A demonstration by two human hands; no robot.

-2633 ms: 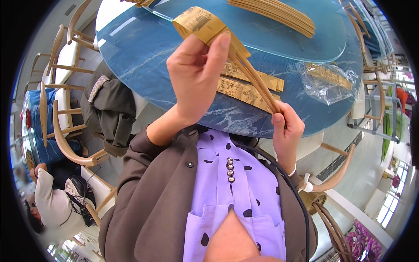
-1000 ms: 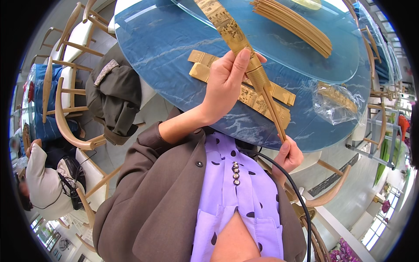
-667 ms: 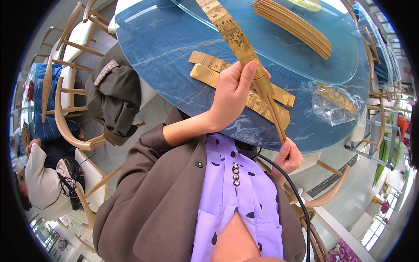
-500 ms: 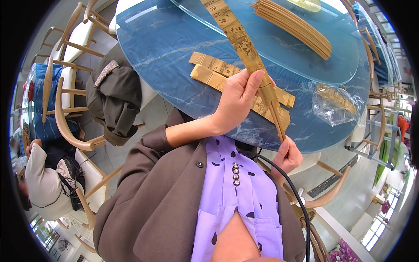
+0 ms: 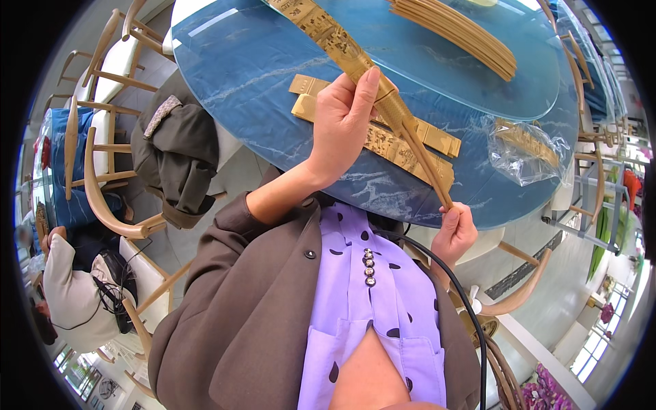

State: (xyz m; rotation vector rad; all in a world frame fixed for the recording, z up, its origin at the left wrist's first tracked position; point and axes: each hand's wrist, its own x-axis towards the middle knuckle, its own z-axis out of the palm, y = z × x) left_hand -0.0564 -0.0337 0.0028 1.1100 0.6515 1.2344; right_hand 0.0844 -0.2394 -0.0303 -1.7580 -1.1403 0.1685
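A long gold printed paper sleeve (image 5: 316,29) slants across the table, with my left hand (image 5: 342,126) closed around its lower part, thumb on top. From the sleeve's lower end stick out a pair of light brown chopsticks (image 5: 428,162). Their tips are pinched between the thumb and fingers of my right hand (image 5: 456,236) by the table's near edge. Beneath my left hand and the sleeve, flat gold packets (image 5: 413,156) lie crossed and overlapping on the blue tabletop; my hand hides part of them.
A bundle of many chopsticks (image 5: 458,34) rests on the raised glass turntable (image 5: 506,102). Clear plastic (image 5: 526,154) with gold packets inside lies at the right. A chair at left bears a dark garment (image 5: 176,154). A black cable (image 5: 444,270) runs past my right wrist.
My left hand has moved up and left with the sleeve, and more of the chopsticks shows between the hands. My right hand still pinches their tips.
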